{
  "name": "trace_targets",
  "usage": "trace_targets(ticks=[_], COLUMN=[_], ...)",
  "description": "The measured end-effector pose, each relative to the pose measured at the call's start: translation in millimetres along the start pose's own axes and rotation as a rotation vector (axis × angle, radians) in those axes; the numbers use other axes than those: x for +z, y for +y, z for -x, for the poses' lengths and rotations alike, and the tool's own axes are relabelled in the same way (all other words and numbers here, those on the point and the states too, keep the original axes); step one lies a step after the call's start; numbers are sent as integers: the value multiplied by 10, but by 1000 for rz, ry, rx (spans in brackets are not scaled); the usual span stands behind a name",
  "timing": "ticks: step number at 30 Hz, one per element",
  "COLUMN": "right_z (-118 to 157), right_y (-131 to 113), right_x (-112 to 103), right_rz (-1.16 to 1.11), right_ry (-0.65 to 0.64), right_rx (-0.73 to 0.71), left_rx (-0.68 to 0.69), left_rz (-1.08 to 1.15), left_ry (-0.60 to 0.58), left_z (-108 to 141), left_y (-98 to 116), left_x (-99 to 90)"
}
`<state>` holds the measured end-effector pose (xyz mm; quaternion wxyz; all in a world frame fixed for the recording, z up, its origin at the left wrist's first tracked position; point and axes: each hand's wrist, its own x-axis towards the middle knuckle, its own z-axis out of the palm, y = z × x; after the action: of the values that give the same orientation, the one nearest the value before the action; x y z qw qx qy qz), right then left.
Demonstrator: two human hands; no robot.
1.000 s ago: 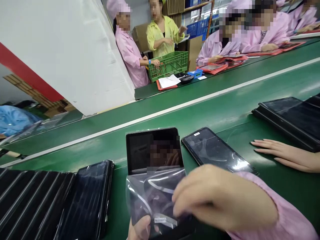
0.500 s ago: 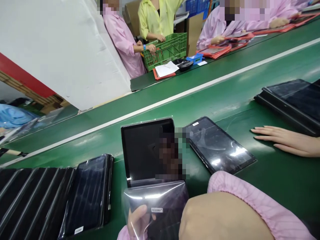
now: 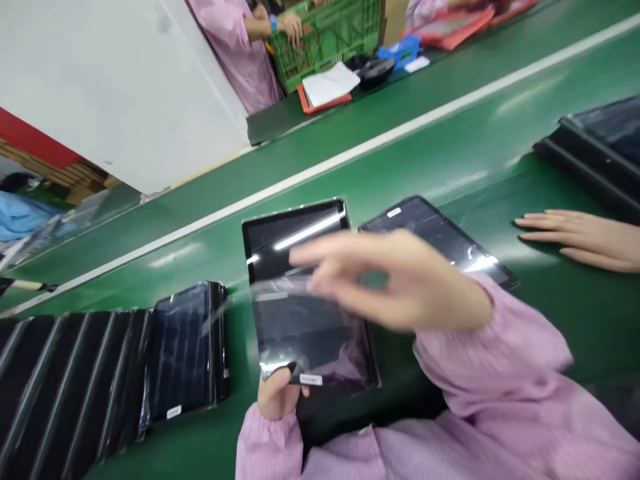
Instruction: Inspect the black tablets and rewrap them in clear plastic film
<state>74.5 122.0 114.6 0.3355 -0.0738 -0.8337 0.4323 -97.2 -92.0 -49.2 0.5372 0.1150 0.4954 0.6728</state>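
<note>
A black tablet (image 3: 295,247) lies in the middle of the green belt, its lower part inside a clear plastic bag (image 3: 310,340) with a small white label. My left hand (image 3: 277,393) grips the tablet and bag at their bottom edge. Blurred by motion, my right hand (image 3: 390,280) is over the bag's upper edge, and its grip cannot be made out. A second black tablet (image 3: 425,227) lies just behind my right hand, partly hidden by it. A co-worker's hand (image 3: 580,240) rests flat on the belt at the right.
A row of bagged black tablets (image 3: 185,353) lies at the left, and a dark stack (image 3: 600,140) lies at the far right. Beyond a white line on the belt, a co-worker in pink (image 3: 235,47) holds a green crate (image 3: 325,40).
The bag now reaches farther up the tablet. My right hand has moved up from the bottom of the view to above the tablet, and the view has shifted.
</note>
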Motion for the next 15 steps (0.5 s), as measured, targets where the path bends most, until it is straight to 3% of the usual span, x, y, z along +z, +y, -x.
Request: trace_targets(ticks=[2, 6, 10, 15], right_z=[-147, -237, -242, -309], right_y=[259, 657, 665, 585], right_x=[-26, -95, -120, 14], right_rz=[171, 218, -54, -470], right_ry=[203, 253, 228, 334], right_rx=[108, 209, 250, 341], left_rx=[19, 10, 40, 67], left_rz=[15, -17, -145, -148], left_ry=[-3, 7, 0, -3], left_z=[-21, -57, -67, -85], left_y=[0, 22, 100, 146], left_x=[10, 35, 160, 260])
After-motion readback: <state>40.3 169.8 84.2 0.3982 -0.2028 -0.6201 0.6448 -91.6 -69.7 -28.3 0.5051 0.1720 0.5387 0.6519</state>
